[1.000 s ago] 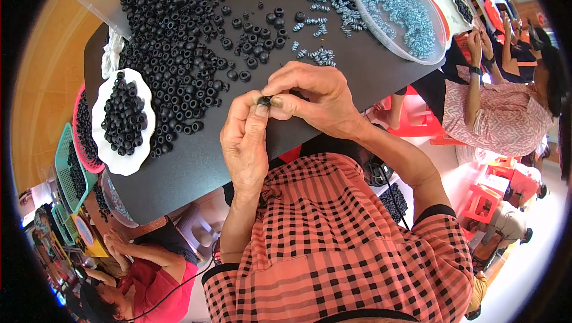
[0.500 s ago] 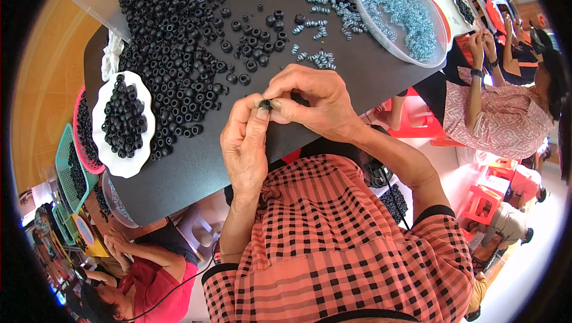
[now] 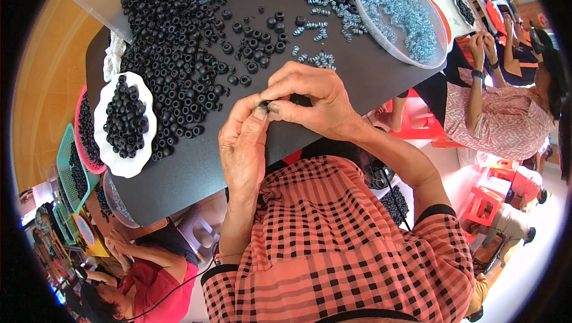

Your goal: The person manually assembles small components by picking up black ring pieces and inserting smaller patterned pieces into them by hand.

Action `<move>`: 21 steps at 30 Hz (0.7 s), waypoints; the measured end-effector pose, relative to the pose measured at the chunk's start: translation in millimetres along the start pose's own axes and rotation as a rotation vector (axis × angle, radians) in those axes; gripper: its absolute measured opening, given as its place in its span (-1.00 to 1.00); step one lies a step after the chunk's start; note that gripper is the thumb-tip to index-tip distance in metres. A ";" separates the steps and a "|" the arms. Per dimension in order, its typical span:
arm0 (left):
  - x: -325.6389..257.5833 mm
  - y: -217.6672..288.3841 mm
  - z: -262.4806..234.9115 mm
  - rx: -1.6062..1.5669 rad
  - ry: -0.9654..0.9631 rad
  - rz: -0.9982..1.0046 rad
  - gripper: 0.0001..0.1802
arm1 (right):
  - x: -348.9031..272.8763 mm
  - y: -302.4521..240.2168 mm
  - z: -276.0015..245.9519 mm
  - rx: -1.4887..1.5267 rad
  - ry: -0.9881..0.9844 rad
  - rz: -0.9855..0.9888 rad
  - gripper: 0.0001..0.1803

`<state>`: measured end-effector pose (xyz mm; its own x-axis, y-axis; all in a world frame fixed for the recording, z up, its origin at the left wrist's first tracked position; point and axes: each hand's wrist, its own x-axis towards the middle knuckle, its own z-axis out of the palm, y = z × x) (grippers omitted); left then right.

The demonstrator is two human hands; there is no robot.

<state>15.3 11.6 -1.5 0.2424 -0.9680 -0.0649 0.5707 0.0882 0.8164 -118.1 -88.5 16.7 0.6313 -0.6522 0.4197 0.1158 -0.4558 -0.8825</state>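
In the head view, the left hand and the right hand meet above the near edge of the dark grey tabletop, fingertips pinched together on one small black rubber ring, which sits clamped between the thumbs and forefingers of both hands and is mostly hidden by them. Whether a second part is held with it cannot be told. Beyond the hands lies a broad heap of loose black rubber rings, with a scatter of small pale blue-grey metal pieces near a clear round plastic tub full of the same pieces. To the left a white scalloped plate carries a mound of black rings. The grip looks slight: since the ring is tiny and held only at the fingertips, it could slip and drop past the tabletop edge onto the checked red-and-black shirt or the floor, and be lost. Further left stand a pink basket and a green basket of black parts. No package, label or sign can be made out anywhere. A co-worker in a patterned pink top sits at the right.
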 end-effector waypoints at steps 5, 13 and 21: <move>0.0 -1.4 0.8 -0.048 0.027 0.002 -0.70 | -3.3 1.3 1.6 -0.081 0.022 -0.085 -0.70; 3.5 3.9 0.9 -0.052 -0.028 -0.019 -0.71 | -3.0 0.6 6.0 -0.297 0.085 -0.260 -0.57; 1.0 4.7 -2.3 -0.123 0.018 -0.090 -0.74 | -5.7 6.1 15.3 -0.479 0.142 -0.358 -0.57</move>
<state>20.1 11.5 1.0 0.1997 -0.9690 -0.1458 0.6824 0.0308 0.7303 -109.3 -78.3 5.7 0.5045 -0.4677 0.7258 -0.0767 -0.8616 -0.5018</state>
